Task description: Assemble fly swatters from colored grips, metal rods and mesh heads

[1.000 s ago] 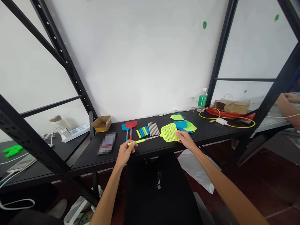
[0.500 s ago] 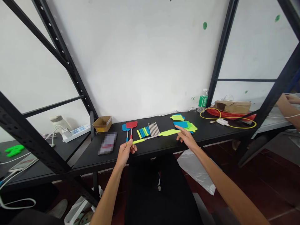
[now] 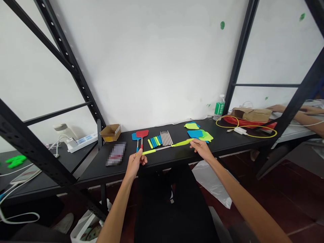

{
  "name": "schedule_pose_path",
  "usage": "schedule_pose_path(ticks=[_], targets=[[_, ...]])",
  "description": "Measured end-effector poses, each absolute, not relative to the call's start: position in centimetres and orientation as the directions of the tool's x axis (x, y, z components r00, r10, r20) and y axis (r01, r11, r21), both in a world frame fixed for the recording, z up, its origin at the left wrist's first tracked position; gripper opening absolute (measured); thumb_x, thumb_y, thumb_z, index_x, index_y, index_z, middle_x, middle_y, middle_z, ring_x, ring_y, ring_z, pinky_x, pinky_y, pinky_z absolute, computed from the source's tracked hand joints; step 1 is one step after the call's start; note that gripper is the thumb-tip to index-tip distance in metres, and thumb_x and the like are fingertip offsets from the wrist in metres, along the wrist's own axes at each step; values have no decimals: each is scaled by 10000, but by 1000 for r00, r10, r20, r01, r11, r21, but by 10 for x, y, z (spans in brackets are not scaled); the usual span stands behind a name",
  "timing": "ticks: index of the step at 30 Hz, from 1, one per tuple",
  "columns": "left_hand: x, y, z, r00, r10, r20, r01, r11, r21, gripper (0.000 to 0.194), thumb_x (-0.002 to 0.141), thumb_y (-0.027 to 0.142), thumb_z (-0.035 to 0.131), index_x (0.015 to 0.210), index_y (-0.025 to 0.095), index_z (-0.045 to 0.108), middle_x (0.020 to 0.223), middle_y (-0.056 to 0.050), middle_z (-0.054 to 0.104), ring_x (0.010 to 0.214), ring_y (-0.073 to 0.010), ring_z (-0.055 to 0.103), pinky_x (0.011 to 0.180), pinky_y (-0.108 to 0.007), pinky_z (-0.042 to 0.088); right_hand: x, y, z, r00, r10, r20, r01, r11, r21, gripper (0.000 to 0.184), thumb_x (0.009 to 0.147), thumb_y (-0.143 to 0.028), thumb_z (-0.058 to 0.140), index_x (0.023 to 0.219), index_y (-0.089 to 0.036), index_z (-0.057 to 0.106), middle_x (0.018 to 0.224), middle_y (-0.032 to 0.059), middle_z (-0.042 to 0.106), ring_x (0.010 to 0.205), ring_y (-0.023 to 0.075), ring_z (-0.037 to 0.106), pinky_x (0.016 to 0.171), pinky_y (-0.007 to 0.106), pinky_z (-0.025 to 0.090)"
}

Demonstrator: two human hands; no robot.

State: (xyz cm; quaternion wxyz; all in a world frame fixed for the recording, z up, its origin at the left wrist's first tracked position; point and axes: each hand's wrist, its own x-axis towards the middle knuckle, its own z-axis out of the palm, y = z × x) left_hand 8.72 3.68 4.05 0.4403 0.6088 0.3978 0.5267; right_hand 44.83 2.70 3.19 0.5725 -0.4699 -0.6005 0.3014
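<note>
A yellow-green fly swatter (image 3: pixel 182 143) stretches between my hands over the table front, its metal rod extended. My left hand (image 3: pixel 135 163) is closed on the handle. At the other end, my right hand (image 3: pixel 201 149) pinches the edge of the flat head, which looks tilted nearly edge-on. Just beyond my left hand lie a red fly swatter (image 3: pixel 142 134) and a blue fly swatter (image 3: pixel 136 136). Several yellow and blue handles (image 3: pixel 155 141) sit in a row beside several metal rods (image 3: pixel 166 138). Loose blue and yellow-green swatter heads (image 3: pixel 199 135) are piled behind my right hand.
The black table (image 3: pixel 174 158) also bears a small cardboard box (image 3: pixel 110 132), a blurred-out flat item (image 3: pixel 115 154), a water bottle (image 3: pixel 219 108) and a yellow cable (image 3: pixel 263 136). Black metal posts (image 3: pixel 76 71) flank it. Another person's hands (image 3: pixel 306 113) show at far right.
My right hand has gone from a pointing finger beside the swatter head to pinching its end. The head has turned more edge-on. My left hand keeps its hold on the handle.
</note>
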Motion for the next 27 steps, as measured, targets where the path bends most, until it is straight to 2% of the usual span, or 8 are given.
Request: schedule_pose_path(ticks=[4,7,14,21,24,27], targets=[[87,37,42,147,940,306,31,-314,949,437,876,522,548,596,189,500,600,-24,606,503,-119,500,521,-245,405,452,28,31,105,922,373,228,342,-911,411,816,-565,617,837,-166,711,680,43,614,591,155,546,482,257,426],[87,36,43,177,930,323,91,-342,935,426,881,503,552,609,174,554,630,-25,600,531,-118,501,534,-238,401,455,29,29,83,924,373,240,345,-907,399,832,-557,606,793,-168,685,645,24,608,513,122,486,501,267,413],[82,37,43,250,887,388,179,-436,882,335,892,458,567,746,168,648,663,-8,582,566,-119,486,558,-231,380,459,29,27,39,918,395,209,380,-901,379,820,-547,628,708,-186,645,501,-26,491,498,136,477,526,274,403],[79,39,40,257,881,397,251,-458,853,306,894,451,571,834,164,657,601,20,519,572,-123,487,567,-231,362,459,25,31,41,940,338,228,320,-919,446,788,-570,651,911,-149,731,459,-43,464,435,112,394,489,269,362],[79,38,41,264,882,391,280,-458,844,309,887,462,578,849,165,651,599,26,514,565,-122,484,562,-230,359,459,25,32,42,951,307,169,296,-940,479,755,-548,699,1003,-139,730,561,-17,558,427,91,370,452,259,327],[82,35,43,253,887,387,281,-450,848,333,892,482,560,837,168,655,603,21,522,573,-127,492,574,-233,372,459,27,32,51,959,278,99,272,-957,568,753,-526,717,1183,-157,676,623,-1,615,439,100,398,435,253,330]])
